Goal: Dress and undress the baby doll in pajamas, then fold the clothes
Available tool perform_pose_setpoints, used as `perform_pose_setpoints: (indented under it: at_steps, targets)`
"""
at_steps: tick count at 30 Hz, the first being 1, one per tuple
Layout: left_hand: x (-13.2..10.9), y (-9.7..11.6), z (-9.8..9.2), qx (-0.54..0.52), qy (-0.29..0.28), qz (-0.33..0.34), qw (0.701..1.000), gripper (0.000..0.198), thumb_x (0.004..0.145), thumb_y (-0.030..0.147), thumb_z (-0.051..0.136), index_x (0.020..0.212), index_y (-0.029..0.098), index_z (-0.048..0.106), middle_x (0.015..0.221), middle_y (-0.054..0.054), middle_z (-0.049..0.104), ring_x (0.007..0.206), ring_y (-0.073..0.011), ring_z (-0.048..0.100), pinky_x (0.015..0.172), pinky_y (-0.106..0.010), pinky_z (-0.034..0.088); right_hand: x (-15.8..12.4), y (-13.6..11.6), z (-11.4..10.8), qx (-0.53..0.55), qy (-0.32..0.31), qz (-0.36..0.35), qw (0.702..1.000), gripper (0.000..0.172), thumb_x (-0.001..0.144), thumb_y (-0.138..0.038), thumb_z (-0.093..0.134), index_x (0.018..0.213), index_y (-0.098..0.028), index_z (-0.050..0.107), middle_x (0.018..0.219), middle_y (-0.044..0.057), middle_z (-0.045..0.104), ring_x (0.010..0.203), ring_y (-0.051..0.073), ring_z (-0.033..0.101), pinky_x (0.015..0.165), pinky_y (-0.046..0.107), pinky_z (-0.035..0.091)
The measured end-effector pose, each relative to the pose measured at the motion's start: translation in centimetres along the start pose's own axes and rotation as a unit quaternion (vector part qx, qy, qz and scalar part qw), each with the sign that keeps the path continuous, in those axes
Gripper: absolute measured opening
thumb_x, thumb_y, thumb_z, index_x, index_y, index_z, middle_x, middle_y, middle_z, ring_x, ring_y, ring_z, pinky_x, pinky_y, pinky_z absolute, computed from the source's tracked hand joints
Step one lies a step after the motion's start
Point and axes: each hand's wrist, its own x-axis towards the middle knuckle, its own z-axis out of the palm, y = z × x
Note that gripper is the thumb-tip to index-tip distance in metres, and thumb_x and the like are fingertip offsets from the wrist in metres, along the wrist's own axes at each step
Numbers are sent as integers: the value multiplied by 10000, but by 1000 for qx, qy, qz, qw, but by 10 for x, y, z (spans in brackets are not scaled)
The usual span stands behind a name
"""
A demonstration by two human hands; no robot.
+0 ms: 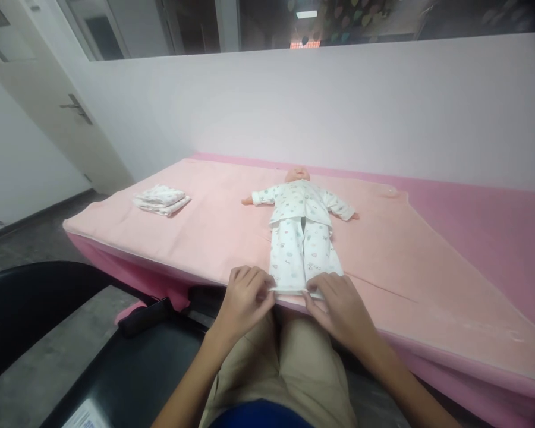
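Note:
A baby doll (pixel 298 173) lies on its back on the table, head toward the wall and arms spread. It wears a white patterned top (pixel 301 199). White patterned baby trousers (pixel 289 252) lie flat over its lower body, their hems at the table's front edge. My left hand (pixel 248 297) pinches the left end of the hem of the left-hand trouser leg. At the other end of that hem, near the gap between the legs, my right hand (pixel 334 303) has its thumb and fingers closed on the cloth. The doll's legs are hidden.
A folded stack of white patterned cloth (pixel 161 200) rests at the left on the pink table cover (pixel 218 238). A black chair (pixel 156 362) stands at the lower left, with a white packet (pixel 87 414) on it. A white wall (pixel 294 107) rises behind the table.

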Motion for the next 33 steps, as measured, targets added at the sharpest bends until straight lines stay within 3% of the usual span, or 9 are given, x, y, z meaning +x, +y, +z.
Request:
perform_pose_setpoints:
  at_steps: [8, 12, 16, 20, 25, 33]
  targets:
    - [7, 35, 13, -26, -10, 25, 999, 161, 1012, 432, 652, 1105, 303, 634, 1152, -55, 722, 1125, -275, 631, 992, -475, 484, -48, 37, -22, 16, 27, 124, 992, 291, 986, -371, 707, 1241, -294, 589, 1199, 122, 689, 1119, 371, 652, 946, 553, 520]
    - [29, 52, 38, -10, -70, 67, 995, 251, 1033, 455, 632, 1214, 282, 605, 1255, -76, 696, 1178, -294, 604, 1011, -487, 456, -56, 50, -30, 73, -19, 173, 982, 331, 983, -472, 714, 1245, -299, 611, 1201, 106, 699, 1103, 355, 668, 908, 526, 552]
    - [44, 54, 56, 25, -108, 80, 991, 312, 1002, 451, 697, 1210, 248, 585, 1239, -86, 683, 1167, -309, 583, 1043, -501, 409, -57, 53, -33, 101, -53, 186, 976, 255, 1015, -459, 676, 1207, -294, 641, 1158, 84, 715, 1044, 315, 672, 886, 485, 544]
    - [44, 49, 58, 41, -105, 96, 989, 166, 1015, 310, 666, 1140, 232, 589, 1189, -58, 694, 1132, -274, 582, 1051, -468, 376, -58, 49, -33, 100, -51, 216, 970, 182, 1015, -389, 629, 1154, -274, 655, 1080, 57, 711, 980, 276, 667, 858, 432, 521]
    - [40, 46, 51, 67, -83, 109, 988, 86, 984, 184, 611, 1063, 217, 601, 1113, -46, 710, 1074, -245, 589, 1040, -448, 359, -53, 40, -33, 83, -17, 297, 951, 175, 905, -320, 656, 1068, -261, 635, 922, 9, 684, 851, 237, 652, 750, 358, 493]
    - [31, 46, 42, 49, -46, 129, 989, 69, 1010, 231, 603, 1075, 216, 621, 1091, -41, 720, 1044, -228, 623, 973, -412, 410, -53, 44, -29, 22, 5, 208, 978, 192, 891, -307, 650, 1071, -241, 641, 901, 32, 667, 836, 254, 633, 766, 396, 483]
